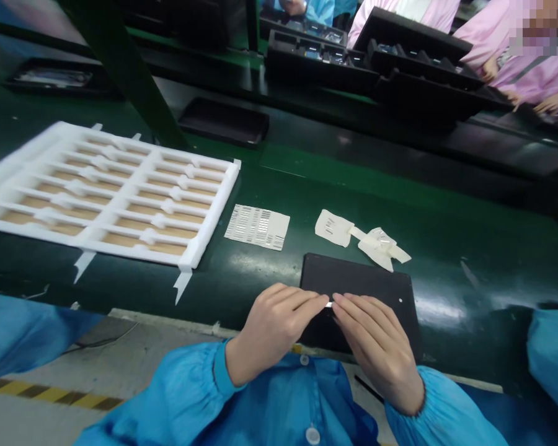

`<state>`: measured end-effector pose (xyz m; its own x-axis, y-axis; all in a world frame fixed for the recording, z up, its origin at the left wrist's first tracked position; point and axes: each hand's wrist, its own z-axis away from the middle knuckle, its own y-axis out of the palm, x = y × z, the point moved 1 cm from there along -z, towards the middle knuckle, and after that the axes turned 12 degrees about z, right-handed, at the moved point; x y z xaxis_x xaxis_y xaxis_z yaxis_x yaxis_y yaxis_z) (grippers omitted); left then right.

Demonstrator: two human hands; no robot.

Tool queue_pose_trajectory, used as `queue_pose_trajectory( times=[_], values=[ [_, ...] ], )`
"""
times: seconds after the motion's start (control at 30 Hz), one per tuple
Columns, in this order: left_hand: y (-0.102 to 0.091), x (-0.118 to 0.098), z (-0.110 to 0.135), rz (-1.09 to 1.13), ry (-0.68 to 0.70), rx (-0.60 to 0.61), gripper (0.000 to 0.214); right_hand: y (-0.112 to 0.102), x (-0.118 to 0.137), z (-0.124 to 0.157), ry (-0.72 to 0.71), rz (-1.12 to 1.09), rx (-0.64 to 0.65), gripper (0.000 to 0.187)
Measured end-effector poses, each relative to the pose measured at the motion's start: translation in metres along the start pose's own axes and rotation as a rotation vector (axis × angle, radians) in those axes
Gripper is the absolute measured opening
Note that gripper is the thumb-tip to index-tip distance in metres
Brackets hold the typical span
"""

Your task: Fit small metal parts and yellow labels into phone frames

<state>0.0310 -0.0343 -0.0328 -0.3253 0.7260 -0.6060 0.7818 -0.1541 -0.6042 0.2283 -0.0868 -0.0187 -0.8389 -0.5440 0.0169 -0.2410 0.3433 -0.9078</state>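
Observation:
Over a flat black pad at the bench's near edge, my left hand and my right hand meet fingertip to fingertip. A small whitish, shiny piece shows between them, pinched by both; its kind is too small to make out. Beyond the pad lie crumpled cream backing papers with a few silvery strips on them. Left of these rests a label sheet covered in rows of small silvery strips. My palms hide part of the pad.
A white foam tray with brown-bottomed slots fills the left of the green bench. Behind it are a black tray and a slanting green post. Black bins stand farther back, near people in pink and blue sleeves.

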Motion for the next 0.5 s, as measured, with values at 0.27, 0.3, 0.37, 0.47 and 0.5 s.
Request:
queue_pose_trajectory(
  times=[0.27, 0.3, 0.37, 0.47, 0.5],
  values=[
    [-0.003, -0.002, -0.001, 0.005, 0.006, 0.058, 0.021, -0.003, 0.003, -0.009, 0.189, -0.154, -0.085, 0.037],
    [-0.006, -0.003, -0.002, 0.013, -0.006, 0.086, 0.021, -0.008, 0.002, -0.012, 0.246, -0.215, -0.124, 0.037],
    [-0.019, -0.005, -0.004, 0.015, -0.06, 0.164, 0.022, -0.02, 0.0, -0.018, 0.356, -0.299, -0.287, 0.04],
    [-0.056, -0.008, -0.005, -0.024, -0.187, 0.243, 0.021, -0.032, -0.007, -0.021, 0.52, -0.298, -0.558, 0.038],
    [-0.073, -0.008, -0.004, -0.041, -0.227, 0.248, 0.02, -0.032, -0.011, -0.019, 0.575, -0.29, -0.591, 0.034]
  ],
)
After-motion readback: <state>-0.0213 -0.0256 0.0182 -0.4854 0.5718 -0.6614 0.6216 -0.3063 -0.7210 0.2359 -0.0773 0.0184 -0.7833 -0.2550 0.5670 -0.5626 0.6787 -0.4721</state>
